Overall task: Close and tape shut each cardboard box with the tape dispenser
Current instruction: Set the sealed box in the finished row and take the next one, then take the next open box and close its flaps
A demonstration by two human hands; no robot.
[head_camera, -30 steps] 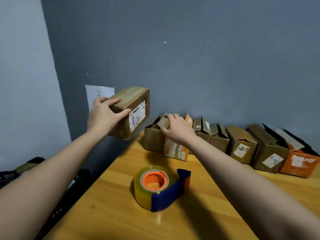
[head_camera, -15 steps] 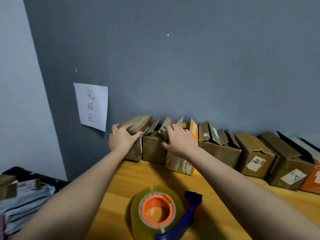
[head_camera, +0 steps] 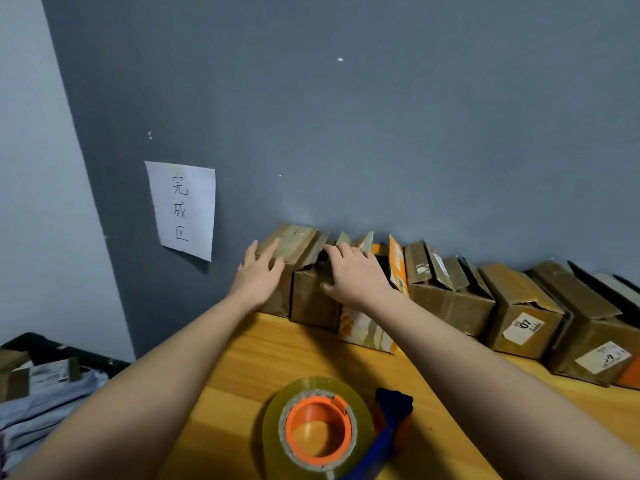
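Your left hand (head_camera: 258, 276) rests, fingers spread, on the taped brown cardboard box (head_camera: 284, 261); your right hand (head_camera: 356, 275) curls over the open brown box (head_camera: 313, 296) beside it. Grip that box by its walls; the orange-cored tape dispenser (head_camera: 322, 431) lies nearer you.

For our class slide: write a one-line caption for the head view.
Left hand rests on the taped box; right hand reaches the next open box.

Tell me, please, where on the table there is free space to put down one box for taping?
Bare wood lies between the row of boxes along the wall and the tape dispenser, under both forearms. Another patch is right of the dispenser, before the labelled boxes. The wall edge is crowded.
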